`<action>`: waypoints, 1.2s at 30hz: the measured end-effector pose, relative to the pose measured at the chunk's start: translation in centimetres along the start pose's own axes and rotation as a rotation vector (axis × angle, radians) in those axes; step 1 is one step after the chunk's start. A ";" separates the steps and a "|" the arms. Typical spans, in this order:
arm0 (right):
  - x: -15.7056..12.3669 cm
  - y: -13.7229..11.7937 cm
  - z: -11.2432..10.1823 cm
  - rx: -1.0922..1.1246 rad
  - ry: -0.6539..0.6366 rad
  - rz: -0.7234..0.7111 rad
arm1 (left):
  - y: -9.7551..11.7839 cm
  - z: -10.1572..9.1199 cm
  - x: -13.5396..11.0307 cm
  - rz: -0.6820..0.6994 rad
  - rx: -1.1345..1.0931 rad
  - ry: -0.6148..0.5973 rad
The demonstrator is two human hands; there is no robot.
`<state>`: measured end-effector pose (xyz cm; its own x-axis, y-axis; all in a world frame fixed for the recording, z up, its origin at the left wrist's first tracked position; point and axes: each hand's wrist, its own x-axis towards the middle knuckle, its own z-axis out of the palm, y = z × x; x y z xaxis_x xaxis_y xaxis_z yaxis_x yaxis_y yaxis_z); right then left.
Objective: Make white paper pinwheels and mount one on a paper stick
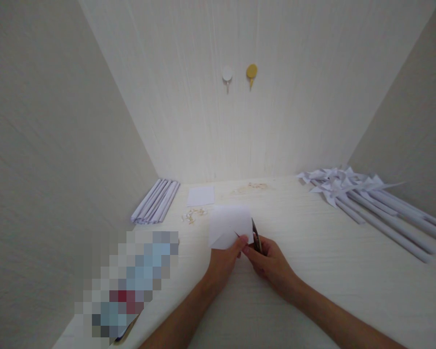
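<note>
My left hand [229, 253] is closed on a square white sheet of paper [229, 224], its thumb pressing on the lower right corner. A short dark slit runs in from that corner, beside the thumb. Closed around a pair of dark scissors [256, 235], my right hand [269, 261] sits at the right edge of the paper. The blades point up and away, along the sheet's edge. Both hands' fingertips meet near the corner, so the scissor handles are mostly hidden. Behind the sheet and to the left lies another white paper square [201, 196].
Rolled paper tubes [156, 201] lie stacked at the left. Paper pinwheels [343, 184] on paper sticks [388, 220] are piled at the right. Small pale pieces [194, 214] lie scattered near the paper. A pixelated object [131, 286] is at lower left. Two hooks [252, 71] hang on the back wall.
</note>
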<state>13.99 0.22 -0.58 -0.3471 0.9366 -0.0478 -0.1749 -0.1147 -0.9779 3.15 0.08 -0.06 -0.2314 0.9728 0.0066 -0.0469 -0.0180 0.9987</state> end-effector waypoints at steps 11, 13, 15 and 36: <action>0.1 0.1 -0.3 0.242 0.199 0.056 | -0.2 -1.3 2.2 -0.148 -0.409 -0.043; 0.3 -0.1 -0.5 0.339 0.274 0.034 | -0.3 -1.3 2.2 -0.163 -0.375 -0.085; 0.5 -0.3 -0.8 0.411 0.321 0.004 | -0.4 -1.2 2.1 -0.171 -0.349 -0.141; 0.1 0.1 -0.2 -0.017 0.116 -0.006 | -0.4 -0.1 1.1 -0.090 -0.216 -0.050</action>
<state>14.16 0.35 -0.75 -0.2367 0.9694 -0.0646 -0.1605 -0.1046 -0.9815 2.80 1.11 -0.47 -0.1691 0.9828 -0.0744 -0.2731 0.0258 0.9616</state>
